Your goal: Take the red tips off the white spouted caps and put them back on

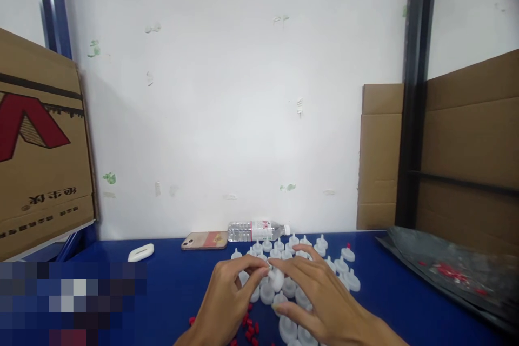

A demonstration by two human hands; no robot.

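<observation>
My left hand [227, 294] is closed, thumb and index finger pinched at the narrow spout end of a white plastic nozzle cap [277, 281]. That cap is tilted, its round base turned toward the right. My right hand [318, 292] reaches over from the other side, index fingertip against the spout end. Its thumb is held well apart, over other white caps, and the fingers are spread. Whatever lies between the left fingertips is hidden. Around and beneath both hands stand several similar white nozzle caps [288, 330]. Small red caps [250, 330] are scattered between my wrists.
A water bottle [239, 231] lies by the wall beside a phone [204, 240]. A white earbud case [141, 252] is farther left on the blue table [162, 292]. One white cap at right bears a red tip [348, 246]. A dark plastic bag [425, 259] holds red pieces.
</observation>
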